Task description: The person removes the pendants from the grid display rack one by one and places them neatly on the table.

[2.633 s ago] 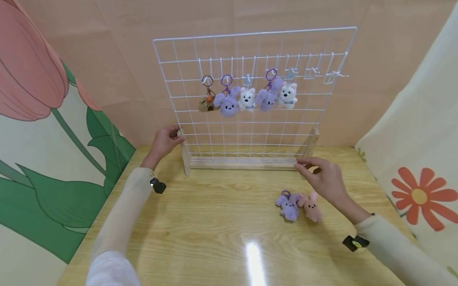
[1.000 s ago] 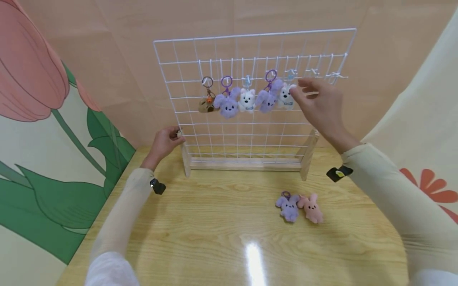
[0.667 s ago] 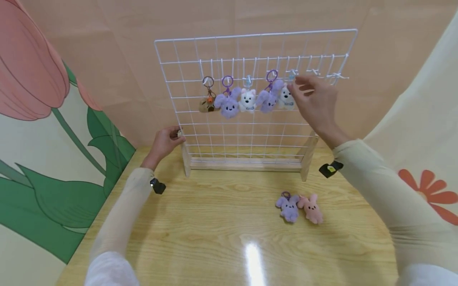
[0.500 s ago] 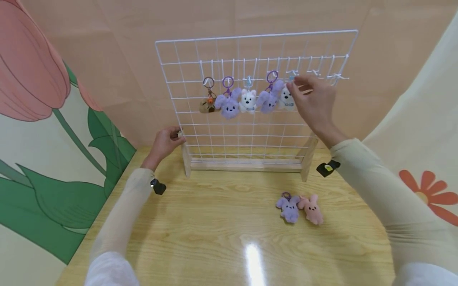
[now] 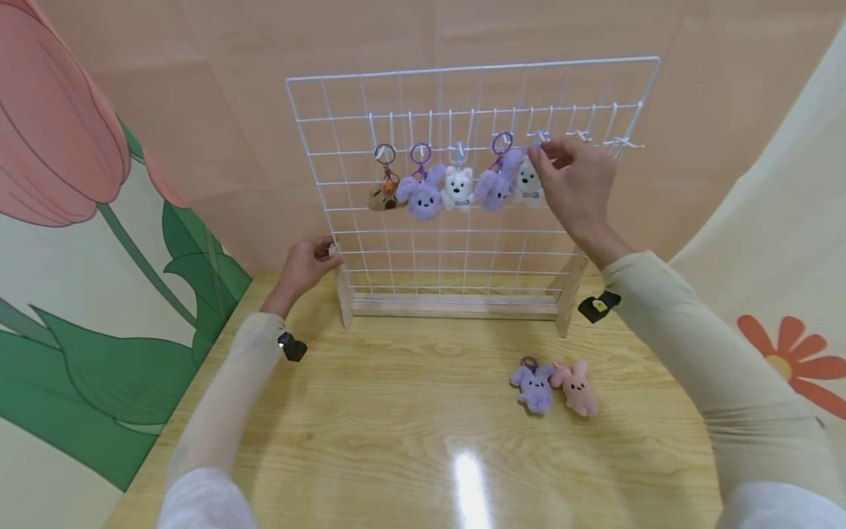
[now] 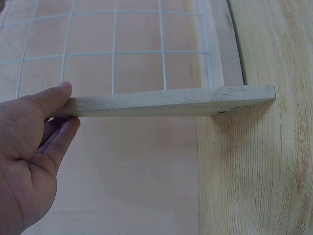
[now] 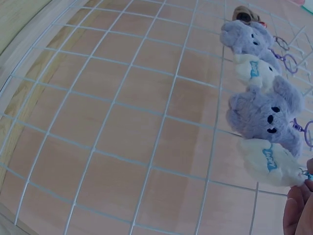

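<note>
My left hand (image 5: 304, 266) pinches the top of the rack's left wooden leg (image 6: 171, 101), thumb on one side and fingers on the other. Up at the row of hooks, my right hand (image 5: 580, 189) pinches the blue clasp at the top of a white plush dog keychain (image 7: 268, 162). That dog hangs at the right end of the row and is partly covered by the hand in the head view. To its left hang a purple plush keychain (image 5: 494, 188), another white dog (image 5: 457, 189), a second purple plush (image 5: 422, 198) and a brown plush keychain (image 5: 383, 197).
A white wire grid (image 5: 466, 252) stands upright in a wooden base (image 5: 449, 308). Bare hooks (image 5: 617, 139) stick out at its right end. On the table (image 5: 370, 411), a purple plush keychain (image 5: 533, 388) and a pink one (image 5: 576, 389) lie side by side.
My right hand has risen from the lower right of the rack to the right-end white dog, then edged slightly left. My left hand has stayed on the wooden leg.
</note>
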A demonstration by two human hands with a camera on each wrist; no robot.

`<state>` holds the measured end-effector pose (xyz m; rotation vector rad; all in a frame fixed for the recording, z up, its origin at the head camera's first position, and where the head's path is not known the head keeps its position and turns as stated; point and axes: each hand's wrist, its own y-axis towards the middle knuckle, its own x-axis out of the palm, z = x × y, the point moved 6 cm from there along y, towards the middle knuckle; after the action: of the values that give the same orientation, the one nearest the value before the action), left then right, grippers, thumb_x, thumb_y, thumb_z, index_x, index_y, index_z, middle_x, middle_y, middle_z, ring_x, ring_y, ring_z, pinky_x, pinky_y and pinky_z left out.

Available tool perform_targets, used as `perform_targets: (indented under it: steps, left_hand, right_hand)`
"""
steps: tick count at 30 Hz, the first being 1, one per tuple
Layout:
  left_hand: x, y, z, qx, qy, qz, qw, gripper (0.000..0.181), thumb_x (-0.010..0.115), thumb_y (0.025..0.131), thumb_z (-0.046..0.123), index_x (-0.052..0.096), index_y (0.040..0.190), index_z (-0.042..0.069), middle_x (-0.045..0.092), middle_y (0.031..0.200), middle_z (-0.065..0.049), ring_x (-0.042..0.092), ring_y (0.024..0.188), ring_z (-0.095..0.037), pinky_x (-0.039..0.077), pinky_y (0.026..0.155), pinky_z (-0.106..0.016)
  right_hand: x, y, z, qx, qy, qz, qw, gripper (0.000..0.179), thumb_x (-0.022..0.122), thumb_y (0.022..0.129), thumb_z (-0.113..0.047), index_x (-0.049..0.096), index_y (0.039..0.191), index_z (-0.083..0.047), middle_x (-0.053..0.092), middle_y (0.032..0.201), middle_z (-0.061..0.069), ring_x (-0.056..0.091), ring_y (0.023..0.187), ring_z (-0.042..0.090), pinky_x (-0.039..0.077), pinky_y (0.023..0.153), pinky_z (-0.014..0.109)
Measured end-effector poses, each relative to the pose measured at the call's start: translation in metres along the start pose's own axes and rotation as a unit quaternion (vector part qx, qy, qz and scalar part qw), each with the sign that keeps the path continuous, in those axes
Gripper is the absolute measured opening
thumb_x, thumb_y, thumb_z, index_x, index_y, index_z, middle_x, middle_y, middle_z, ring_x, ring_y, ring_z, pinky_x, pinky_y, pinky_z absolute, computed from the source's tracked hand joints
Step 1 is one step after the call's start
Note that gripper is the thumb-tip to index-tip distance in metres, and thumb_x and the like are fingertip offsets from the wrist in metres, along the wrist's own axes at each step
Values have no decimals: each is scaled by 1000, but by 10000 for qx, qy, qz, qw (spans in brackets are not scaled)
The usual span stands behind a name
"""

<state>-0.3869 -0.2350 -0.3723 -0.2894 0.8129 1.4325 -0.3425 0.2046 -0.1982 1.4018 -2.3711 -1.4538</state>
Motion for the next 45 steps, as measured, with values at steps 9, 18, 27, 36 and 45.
perform_targets:
  steps: [9,18,27,36,45]
  left_hand:
    - [1,1,0,26,67,31,10000,46,75,95,12,62,133,-8,67,126,-27,69,110,-38,61,93,-45]
    - [1,0,2,56,71,12,10000,46,76,94,12,62,133,-9,67,126,-28,69,110,-38,61,93,-45]
    - [0,1,0,28,131,7,9999,46,75,95,13,61,134,-8,65,128,-28,68,112,-39,60,94,-46]
    - [0,0,2,52,102,15,9999,46,75,95,12,61,134,-9,64,129,-29,68,112,-40,60,95,-46]
    - [0,0,3,44,76,15,10000,48,75,95,12,60,135,-10,63,130,-29,67,114,-41,59,96,-46]
  right_hand:
    - [-3,1,0,94,55,141,9998,27,68,99,-26,80,103,-3,78,92,16,50,63,-10,40,59,11]
    - [-5,-5,1,96,225,107,9996,29,67,100,-28,79,105,-2,77,92,14,54,67,-3,44,56,12]
    - [-15,-11,-4,-154,482,250,9984,31,66,99,-28,79,102,0,75,89,12,57,68,1,47,57,12]
    - [-21,-15,-8,-191,534,230,9981,31,68,99,-29,79,103,-1,75,90,11,59,69,1,48,59,9]
    - [-26,-20,-11,-268,643,295,9971,30,70,98,-29,79,99,-1,76,90,10,60,71,0,49,61,9]
